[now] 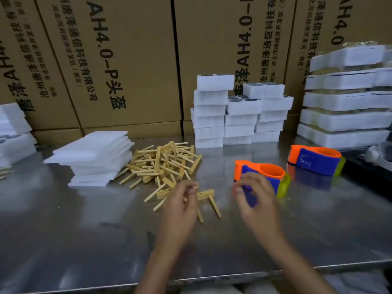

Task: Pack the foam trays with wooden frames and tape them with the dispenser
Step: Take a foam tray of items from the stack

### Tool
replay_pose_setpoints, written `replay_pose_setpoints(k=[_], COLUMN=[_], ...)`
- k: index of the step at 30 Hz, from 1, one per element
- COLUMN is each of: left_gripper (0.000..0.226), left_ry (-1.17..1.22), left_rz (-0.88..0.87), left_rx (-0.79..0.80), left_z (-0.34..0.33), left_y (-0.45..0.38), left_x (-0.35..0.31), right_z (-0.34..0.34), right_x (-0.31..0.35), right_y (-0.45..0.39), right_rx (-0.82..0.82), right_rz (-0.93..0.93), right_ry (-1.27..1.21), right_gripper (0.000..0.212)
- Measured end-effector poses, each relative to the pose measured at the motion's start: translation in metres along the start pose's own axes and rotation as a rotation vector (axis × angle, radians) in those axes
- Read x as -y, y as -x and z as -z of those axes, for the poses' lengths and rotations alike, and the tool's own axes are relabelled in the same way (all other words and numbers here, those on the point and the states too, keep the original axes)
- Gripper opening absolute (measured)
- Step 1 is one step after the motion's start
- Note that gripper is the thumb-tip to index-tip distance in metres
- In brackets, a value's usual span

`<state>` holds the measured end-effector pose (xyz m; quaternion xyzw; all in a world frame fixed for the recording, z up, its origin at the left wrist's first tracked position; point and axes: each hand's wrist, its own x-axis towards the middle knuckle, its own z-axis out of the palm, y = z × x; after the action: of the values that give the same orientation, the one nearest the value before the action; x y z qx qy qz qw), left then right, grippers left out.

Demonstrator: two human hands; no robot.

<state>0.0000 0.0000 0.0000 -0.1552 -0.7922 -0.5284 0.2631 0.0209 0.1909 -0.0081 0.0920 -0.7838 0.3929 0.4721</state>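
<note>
A wooden frame (pixel 209 195) is seen lying on the shiny metal desk (pixel 84 219), just beside the left hand (pixel 182 205) on its right side. The fingers of the left hand are curled, and a small bit of wood seems to be pinched at the fingertips, but this cannot be told for sure. The right hand (pixel 253 195) is held above the desk with its fingers loosely bent, and nothing is seen held in it. Just behind the right hand, an orange and blue tape dispenser (pixel 263 174) is set on the desk. A second tape dispenser (pixel 316 159) is set farther back to the right. A pile of wooden frames (pixel 163 161) is heaped behind the left hand. A stack of flat white foam sheets (pixel 93 154) is placed to the left of the pile. White foam trays (pixel 237 112) are stacked at the back. Taller wrapped stacks (pixel 347 96) are seen at the right. Brown cardboard boxes (pixel 118 60) are lined up behind everything.
</note>
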Motion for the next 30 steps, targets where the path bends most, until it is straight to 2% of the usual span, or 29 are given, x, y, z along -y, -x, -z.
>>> replay_pose_setpoints(k=[5,8,11,13,15,17,20,23,26,30], left_gripper=[0.022,0.034,0.052,0.057,0.061,0.068,0.079,0.081,0.076,0.048], left_ry=[-0.175,-0.297,-0.528,-0.547,-0.45,-0.413,-0.498,-0.374,-0.255,-0.2], left_rz=[-0.097,-0.151,-0.198,-0.169,-0.134,-0.13,-0.125,-0.027,0.057,0.065], left_rx=[0.213,0.325,0.384,0.376,0.309,0.228,0.115,0.176,0.253,0.185], left_z=[-0.041,-0.055,-0.067,-0.072,-0.077,-0.084,-0.098,-0.114,-0.123,-0.127], left_y=[-0.075,-0.124,-0.185,-0.226,-0.268,-0.308,-0.357,-0.393,-0.416,-0.426], left_x=[0.019,0.029,0.03,0.025,0.014,0.001,-0.013,-0.016,-0.015,-0.012], right_z=[-0.06,-0.076,-0.088,-0.092,-0.095,-0.099,-0.108,-0.115,-0.123,-0.132], right_x=[-0.017,-0.041,-0.06,-0.073,-0.084,-0.092,-0.104,-0.12,-0.132,-0.14], right_y=[-0.06,-0.106,-0.161,-0.198,-0.24,-0.283,-0.333,-0.365,-0.382,-0.385], right_rx=[0.238,0.274,0.277,0.296,0.274,0.217,0.172,0.197,0.3,0.265], right_rz=[-0.042,-0.004,0.026,0.032,-0.018,-0.146,-0.377,-0.479,-0.473,-0.426], right_ry=[0.095,0.151,0.261,0.311,0.307,0.219,0.029,-0.138,-0.168,-0.124], right_gripper=[0.02,0.025,0.027,0.031,0.041,0.056,0.073,0.081,0.075,0.033])
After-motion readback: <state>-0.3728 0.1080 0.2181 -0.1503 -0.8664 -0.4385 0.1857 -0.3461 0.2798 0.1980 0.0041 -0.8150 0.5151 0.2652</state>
